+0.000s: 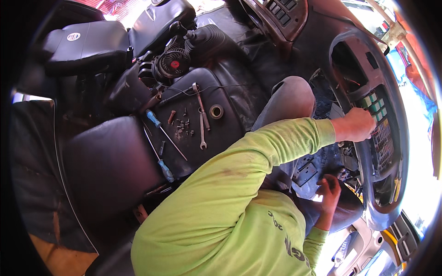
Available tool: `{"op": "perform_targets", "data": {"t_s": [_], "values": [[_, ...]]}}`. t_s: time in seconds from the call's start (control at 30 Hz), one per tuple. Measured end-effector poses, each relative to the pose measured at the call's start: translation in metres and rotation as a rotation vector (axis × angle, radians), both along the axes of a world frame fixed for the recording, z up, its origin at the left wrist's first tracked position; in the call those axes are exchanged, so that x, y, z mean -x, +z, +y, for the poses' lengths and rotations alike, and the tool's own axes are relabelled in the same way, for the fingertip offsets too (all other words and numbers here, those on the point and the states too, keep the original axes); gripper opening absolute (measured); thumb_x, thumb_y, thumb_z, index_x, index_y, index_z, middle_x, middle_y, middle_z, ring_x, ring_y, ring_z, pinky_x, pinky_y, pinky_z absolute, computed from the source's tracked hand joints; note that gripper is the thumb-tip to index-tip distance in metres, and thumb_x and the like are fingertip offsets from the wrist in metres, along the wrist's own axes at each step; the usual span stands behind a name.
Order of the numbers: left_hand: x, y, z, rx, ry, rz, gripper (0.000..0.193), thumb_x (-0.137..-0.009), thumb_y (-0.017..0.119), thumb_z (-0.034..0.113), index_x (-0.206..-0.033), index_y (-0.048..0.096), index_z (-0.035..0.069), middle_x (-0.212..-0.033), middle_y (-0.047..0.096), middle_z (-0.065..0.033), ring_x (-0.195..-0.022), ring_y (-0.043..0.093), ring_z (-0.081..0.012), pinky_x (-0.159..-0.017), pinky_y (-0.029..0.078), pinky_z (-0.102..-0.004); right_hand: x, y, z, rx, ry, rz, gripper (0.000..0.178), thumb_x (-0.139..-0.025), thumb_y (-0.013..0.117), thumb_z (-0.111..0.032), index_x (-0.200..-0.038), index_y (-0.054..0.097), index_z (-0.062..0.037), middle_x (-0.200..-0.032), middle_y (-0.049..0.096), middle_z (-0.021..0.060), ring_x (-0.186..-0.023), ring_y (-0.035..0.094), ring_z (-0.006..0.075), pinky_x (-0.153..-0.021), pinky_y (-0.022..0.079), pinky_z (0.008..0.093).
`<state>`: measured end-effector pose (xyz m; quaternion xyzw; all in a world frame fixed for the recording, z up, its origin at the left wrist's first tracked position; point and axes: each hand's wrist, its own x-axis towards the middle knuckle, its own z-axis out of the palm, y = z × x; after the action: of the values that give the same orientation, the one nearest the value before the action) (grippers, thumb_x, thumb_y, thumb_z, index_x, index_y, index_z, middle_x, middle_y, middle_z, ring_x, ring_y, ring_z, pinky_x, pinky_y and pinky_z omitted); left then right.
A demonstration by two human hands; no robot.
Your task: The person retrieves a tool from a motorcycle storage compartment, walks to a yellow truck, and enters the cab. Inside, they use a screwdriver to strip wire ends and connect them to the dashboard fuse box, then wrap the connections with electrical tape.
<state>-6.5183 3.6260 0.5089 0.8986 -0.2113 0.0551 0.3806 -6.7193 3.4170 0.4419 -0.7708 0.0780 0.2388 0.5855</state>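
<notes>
My left hand (357,124) reaches across to the dashboard's fuse panel (383,142). Its fingers are bent and closed against the panel, next to several green and white relays (374,106); what they pinch is hidden. Lower down, my right hand (328,189) hovers near my thigh, below the dashboard. Its fingers are loosely curled and apart, with nothing visible in them. Close to it lies a dark plate with holes (307,172). Rows of small fuses fill the panel below my left hand.
On the black seat (184,138) lie a ratchet (198,92), a combination wrench (202,131), two blue-handled screwdrivers (154,118), loose bolts (183,123) and a tape roll (216,111). A small fan (173,63) stands beyond, beside the gear lever boot (209,39). A thin cable crosses the seat.
</notes>
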Motion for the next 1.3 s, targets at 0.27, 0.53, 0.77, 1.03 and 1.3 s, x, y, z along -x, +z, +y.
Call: {"op": "perform_targets", "data": {"t_s": [0.27, 0.53, 0.77, 1.03, 1.3], "values": [[0.005, 0.007, -0.002, -0.028, 0.08, 0.018, 0.033, -0.083, 0.082, 0.037, -0.09, 0.076, 0.005, -0.082, 0.074, -0.0189, -0.085, 0.074, -0.0403, -0.077, 0.057, -0.0525, 0.025, -0.04, 0.005, 0.166, 0.128, -0.044, 0.028, -0.095, 0.073, -0.015, -0.116, 0.066, 0.0016, -0.082, 0.072, 0.0092, -0.065, 0.064, 0.0133, -0.058, 0.051, 0.0306], [0.047, 0.035, 0.047, 0.305, 0.071, 0.035, 0.051, -0.093, 0.079, 0.027, -0.135, 0.065, 0.002, -0.114, 0.076, -0.0169, -0.1, 0.077, -0.0297, -0.084, 0.061, -0.0365, 0.024, -0.025, 0.008, 0.257, 0.163, -0.054, 0.029, -0.095, 0.074, -0.018, -0.113, 0.066, 0.0022, -0.081, 0.074, 0.015, -0.064, 0.07, 0.0205, -0.059, 0.054, 0.0348], [0.166, 0.02, 0.264, 0.184, 0.779, 0.135, 0.038, -0.093, 0.078, 0.014, -0.129, 0.069, 0.002, -0.116, 0.075, -0.0108, -0.096, 0.069, -0.0103, -0.081, 0.057, -0.0271, 0.027, -0.035, 0.002, 0.372, 0.279, -0.222, 0.028, -0.095, 0.074, -0.022, -0.101, 0.07, 0.0042, -0.082, 0.072, 0.0196, -0.071, 0.069, 0.0338, -0.065, 0.05, 0.0449], [0.297, -0.055, 0.315, -0.353, 0.729, 0.355, 0.031, -0.081, 0.085, 0.013, -0.108, 0.074, 0.003, -0.121, 0.066, -0.0134, -0.101, 0.07, -0.0297, -0.089, 0.056, -0.0412, 0.021, -0.01, 0.022, 0.194, 0.271, -0.265, 0.021, -0.092, 0.074, -0.015, -0.101, 0.071, 0.0038, -0.095, 0.07, 0.0184, -0.082, 0.069, 0.034, -0.071, 0.05, 0.044], [0.258, -0.026, 0.283, 0.251, 0.615, 0.284, 0.026, -0.087, 0.081, 0.012, -0.109, 0.075, 0.0, -0.144, 0.055, -0.0095, -0.107, 0.065, -0.0177, -0.085, 0.053, -0.0269, 0.021, 0.056, 0.041, 0.089, 0.245, -0.307, 0.023, -0.089, 0.075, -0.009, -0.109, 0.07, 0.0016, -0.101, 0.069, 0.0122, -0.083, 0.068, 0.0212, -0.074, 0.052, 0.0334]]}}
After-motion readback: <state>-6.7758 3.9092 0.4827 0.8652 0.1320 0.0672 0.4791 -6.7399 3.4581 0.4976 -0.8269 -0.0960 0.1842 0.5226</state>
